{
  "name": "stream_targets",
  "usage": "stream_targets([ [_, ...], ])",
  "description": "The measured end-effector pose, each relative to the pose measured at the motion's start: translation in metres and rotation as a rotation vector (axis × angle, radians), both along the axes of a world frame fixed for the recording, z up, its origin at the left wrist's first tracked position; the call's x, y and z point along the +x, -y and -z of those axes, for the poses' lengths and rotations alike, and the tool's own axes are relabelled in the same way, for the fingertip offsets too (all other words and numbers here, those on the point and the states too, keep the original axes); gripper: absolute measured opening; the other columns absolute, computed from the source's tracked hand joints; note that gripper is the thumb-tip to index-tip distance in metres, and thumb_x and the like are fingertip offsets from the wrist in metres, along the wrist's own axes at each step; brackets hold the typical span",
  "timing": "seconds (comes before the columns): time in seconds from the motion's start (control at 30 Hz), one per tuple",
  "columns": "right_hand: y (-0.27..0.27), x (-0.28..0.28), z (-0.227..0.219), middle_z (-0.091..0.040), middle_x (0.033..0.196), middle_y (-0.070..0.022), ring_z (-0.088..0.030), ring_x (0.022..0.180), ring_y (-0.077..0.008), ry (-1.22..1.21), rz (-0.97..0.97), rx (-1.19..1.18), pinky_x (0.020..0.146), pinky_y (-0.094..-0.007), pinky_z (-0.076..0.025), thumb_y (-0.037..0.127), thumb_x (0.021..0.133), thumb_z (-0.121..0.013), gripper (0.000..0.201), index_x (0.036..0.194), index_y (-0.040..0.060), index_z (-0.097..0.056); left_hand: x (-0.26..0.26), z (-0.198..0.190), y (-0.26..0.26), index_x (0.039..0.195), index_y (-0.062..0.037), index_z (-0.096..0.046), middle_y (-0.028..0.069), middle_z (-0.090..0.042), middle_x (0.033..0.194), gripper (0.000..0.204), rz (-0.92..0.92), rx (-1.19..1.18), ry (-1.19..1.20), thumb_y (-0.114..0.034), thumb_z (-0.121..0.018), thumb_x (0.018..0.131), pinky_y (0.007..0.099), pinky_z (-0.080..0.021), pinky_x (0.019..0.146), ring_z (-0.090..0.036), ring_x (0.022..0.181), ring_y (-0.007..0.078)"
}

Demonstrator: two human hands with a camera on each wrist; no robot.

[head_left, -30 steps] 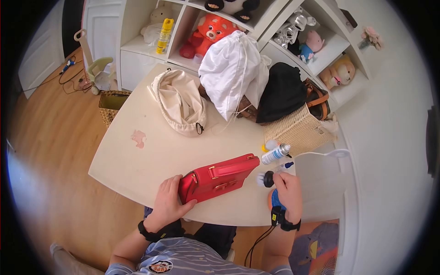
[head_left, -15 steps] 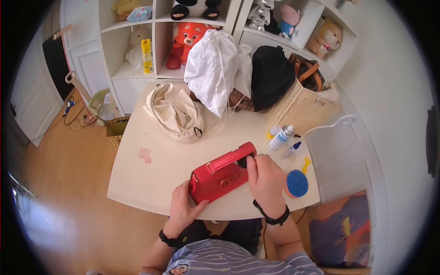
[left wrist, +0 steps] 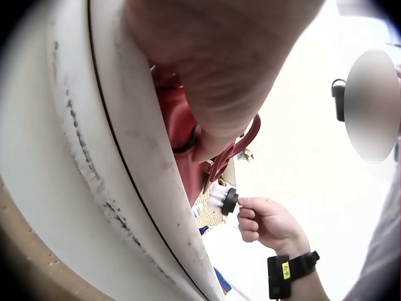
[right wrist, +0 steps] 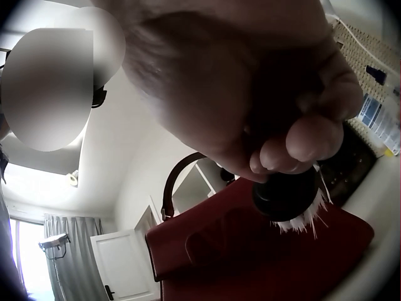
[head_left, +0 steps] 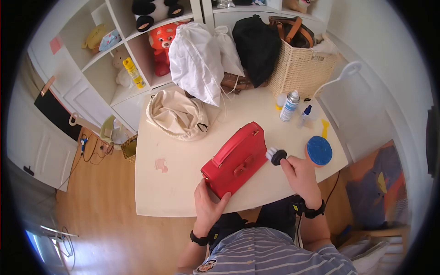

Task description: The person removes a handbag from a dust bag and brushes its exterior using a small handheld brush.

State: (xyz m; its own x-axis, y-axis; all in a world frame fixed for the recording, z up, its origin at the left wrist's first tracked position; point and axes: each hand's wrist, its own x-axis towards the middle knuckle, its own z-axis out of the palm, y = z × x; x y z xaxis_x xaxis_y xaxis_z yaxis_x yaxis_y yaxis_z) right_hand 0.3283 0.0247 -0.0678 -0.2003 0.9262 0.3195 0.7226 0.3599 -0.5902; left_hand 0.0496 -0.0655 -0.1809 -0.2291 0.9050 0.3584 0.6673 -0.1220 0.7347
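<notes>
A red handbag (head_left: 238,160) with a top handle stands on the table close to the front edge. At its near left corner my left hand (head_left: 208,208) grips it, thumb on the front face and fingers round the side. My right hand (head_left: 300,178) pinches a small round brush (head_left: 277,156) by its black knob. The white bristles (left wrist: 219,197) point toward the bag's right side, a short way off it in the head view. From the right wrist, the brush overlaps the red front of the bag.
Right of the bag are a round tub with a blue top (head_left: 319,150), a yellow tool (head_left: 325,128), a spray can (head_left: 289,106) and a small blue-capped bottle (head_left: 305,116). Behind lie a cream drawstring bag (head_left: 176,114), a white bag (head_left: 195,59), a black bag (head_left: 257,48) and a wicker basket (head_left: 302,68).
The right hand moved with the brush from beside the tub to the bag's right end, then back out to the right. The left hand stays on the bag's corner; the head view has turned.
</notes>
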Motion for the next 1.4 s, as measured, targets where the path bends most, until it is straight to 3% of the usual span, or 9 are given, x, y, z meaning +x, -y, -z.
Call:
stream_targets([
  [0.23,-0.016,-0.020,0.004,-0.055,0.062,-0.0158,-0.056,0.053,-0.0332,-0.344,0.037,0.099,0.051,-0.0406,-0.039,0.016,0.100,-0.067,0.027,0.080,0.0001,-0.057,-0.001,0.005,0.002,0.146,0.0068,-0.043,0.0264,-0.058,0.131,0.091,-0.011,-0.037,0.055,-0.036,-0.089,0.081,0.0506,-0.046,0.103,-0.056,0.121,0.0440],
  [0.6,-0.024,-0.033,0.011,-0.058,0.061,-0.0166,-0.058,0.054,-0.0371,-0.400,-0.045,-0.026,0.052,-0.0435,-0.042,0.017,0.101,-0.063,0.026,0.081,0.0010,-0.058,-0.001,0.007,0.000,0.146,0.0049,-0.044,0.0260,-0.059,0.132,0.087,0.014,-0.055,0.186,-0.031,-0.089,0.081,0.0492,-0.046,0.104,-0.056,0.124,0.0425],
  [0.67,-0.021,-0.035,-0.012,-0.059,0.062,-0.0161,-0.057,0.054,-0.0367,-0.664,-0.082,-0.122,0.052,-0.0414,-0.043,0.016,0.101,-0.063,0.026,0.080,0.0015,-0.060,-0.001,0.008,0.000,0.148,0.0049,-0.043,0.0265,-0.058,0.133,0.089,0.015,-0.065,0.174,-0.031,-0.089,0.081,0.0494,-0.046,0.104,-0.056,0.124,0.0427],
  [0.8,-0.028,-0.035,-0.008,-0.064,0.065,-0.0164,-0.061,0.057,-0.0384,-0.578,-0.077,0.003,0.054,-0.0437,-0.046,0.017,0.101,-0.062,0.024,0.082,0.0026,-0.063,-0.001,0.006,0.000,0.147,0.0048,-0.042,0.0264,-0.058,0.134,0.089,0.015,-0.055,0.153,-0.031,-0.089,0.080,0.0497,-0.046,0.105,-0.056,0.125,0.0427],
  [0.9,-0.032,-0.021,0.026,-0.067,0.070,-0.0174,-0.063,0.062,-0.0415,-0.110,-0.080,0.149,0.057,-0.0483,-0.048,0.018,0.101,-0.062,0.023,0.084,0.0029,-0.065,0.002,0.001,0.001,0.146,0.0051,-0.043,0.0264,-0.057,0.134,0.089,-0.017,-0.061,0.149,-0.032,-0.090,0.080,0.0502,-0.046,0.105,-0.055,0.125,0.0432],
  [0.97,-0.027,-0.010,0.035,-0.066,0.073,-0.0199,-0.064,0.066,-0.0437,0.193,-0.027,-0.046,0.059,-0.0520,-0.048,0.020,0.101,-0.062,0.025,0.083,0.0030,-0.063,0.001,0.002,-0.001,0.145,0.0056,-0.044,0.0268,-0.057,0.134,0.088,-0.026,-0.078,0.164,-0.033,-0.090,0.080,0.0504,-0.046,0.105,-0.055,0.126,0.0437],
  [1.1,-0.018,-0.006,0.015,-0.064,0.072,-0.0205,-0.063,0.067,-0.0435,0.079,0.009,-0.042,0.059,-0.0513,-0.048,0.019,0.100,-0.062,0.024,0.083,0.0029,-0.062,0.000,0.004,0.003,0.145,0.0061,-0.044,0.0271,-0.057,0.134,0.089,-0.003,-0.097,0.121,-0.034,-0.090,0.080,0.0505,-0.045,0.105,-0.054,0.126,0.0439],
  [1.17,-0.020,-0.015,-0.004,-0.064,0.072,-0.0203,-0.064,0.067,-0.0429,-0.219,-0.043,0.025,0.059,-0.0507,-0.049,0.019,0.099,-0.063,0.023,0.082,0.0031,-0.063,0.000,0.002,0.000,0.145,0.0055,-0.044,0.0269,-0.057,0.135,0.089,0.006,-0.122,0.106,-0.034,-0.090,0.080,0.0504,-0.045,0.105,-0.054,0.125,0.0436],
  [1.4,-0.023,-0.023,0.032,-0.063,0.068,-0.0193,-0.063,0.063,-0.0407,-0.109,-0.065,0.081,0.057,-0.0471,-0.047,0.019,0.097,-0.065,0.022,0.082,0.0032,-0.064,0.000,0.004,-0.001,0.146,0.0044,-0.043,0.0268,-0.057,0.135,0.090,-0.011,-0.092,0.150,-0.036,-0.090,0.080,0.0503,-0.045,0.105,-0.054,0.126,0.0433],
])
